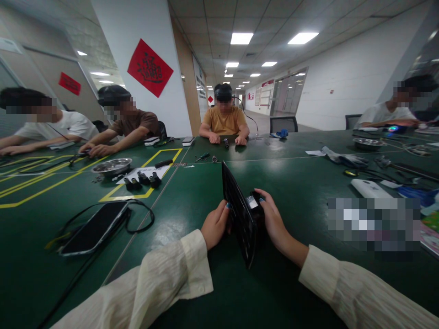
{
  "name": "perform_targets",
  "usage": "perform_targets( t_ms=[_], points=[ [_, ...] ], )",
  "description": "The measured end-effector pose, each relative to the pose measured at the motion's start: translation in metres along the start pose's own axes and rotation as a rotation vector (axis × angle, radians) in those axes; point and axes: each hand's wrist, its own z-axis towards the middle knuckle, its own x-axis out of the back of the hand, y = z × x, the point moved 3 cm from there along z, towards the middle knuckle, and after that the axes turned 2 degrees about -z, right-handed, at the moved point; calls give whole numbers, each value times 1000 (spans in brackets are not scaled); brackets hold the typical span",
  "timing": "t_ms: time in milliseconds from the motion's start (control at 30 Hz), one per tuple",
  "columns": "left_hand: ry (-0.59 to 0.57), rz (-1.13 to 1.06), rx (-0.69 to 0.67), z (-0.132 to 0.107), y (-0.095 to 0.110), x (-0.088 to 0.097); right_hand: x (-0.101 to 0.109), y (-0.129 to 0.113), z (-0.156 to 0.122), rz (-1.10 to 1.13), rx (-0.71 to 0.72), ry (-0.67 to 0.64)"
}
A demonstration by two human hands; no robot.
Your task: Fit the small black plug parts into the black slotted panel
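A thin black panel (239,214) with a boxy black part (258,214) on its right side stands on edge, tilted, in front of me. It looks like a display unit, but its exact kind I cannot tell. My left hand (216,225) grips the panel's left face near the edge, thumb on top. On the other side, my right hand (273,218) is wrapped round the boxy part, where a pale label (252,202) shows. Both hands are just above the green table (178,214). The undersides of my fingers are partly hidden.
To the left lie a phone (96,227) with a black cable, several black cylindrical parts (144,179) and a metal bowl (112,166). A white device (370,188) and gloves (345,157) lie right. Several people sit around the table, one person (224,116) opposite me.
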Motion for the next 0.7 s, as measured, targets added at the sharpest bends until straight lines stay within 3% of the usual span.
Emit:
perform_targets(
  t_ms=[700],
  points=[
    [-34,95,-1,3,0,-1,-2,-4,-3,23,22,8]
  ],
)
